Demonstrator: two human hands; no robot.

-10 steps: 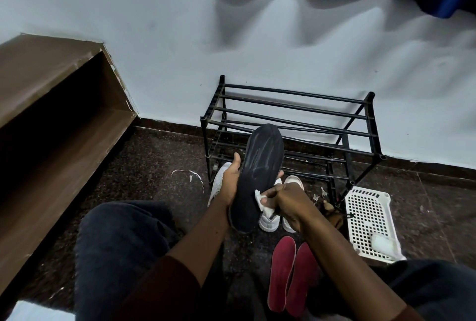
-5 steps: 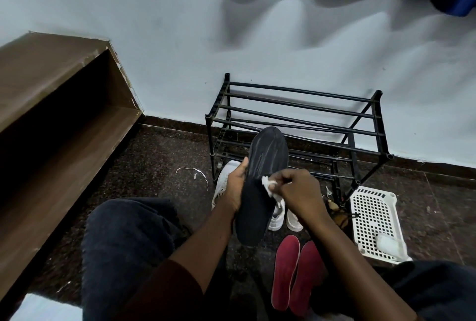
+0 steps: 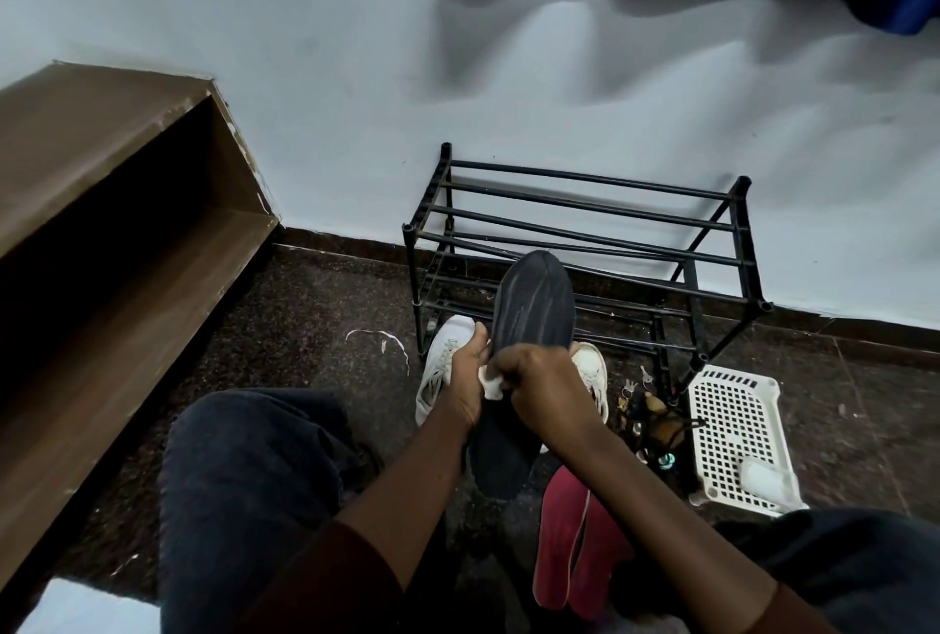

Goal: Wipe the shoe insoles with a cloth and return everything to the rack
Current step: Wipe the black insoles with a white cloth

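Fingers [image 3: 513, 369] of my right hand [image 3: 547, 392] are curled tight over the white cloth [image 3: 491, 381], pressing it to the middle of the dark insole [image 3: 531, 313]. Half a second back the cloth sat further right on the face; now it has slid across toward the left edge, right beside my left hand [image 3: 468, 371], so I judge this stroke is finishing and the toe end above is still to wipe. My left hand's fingers clasp the insole's left edge, holding it upright with the toe pointing at the rack [image 3: 585, 247]; the heel hangs below my wrists. Beneath it on the floor stand the white sneakers [image 3: 440, 369], partly hidden. Nearer my lap lie two red insoles [image 3: 564, 537], side by side. Off right rests a white basket [image 3: 732, 430], with small clutter between it and the shoes.
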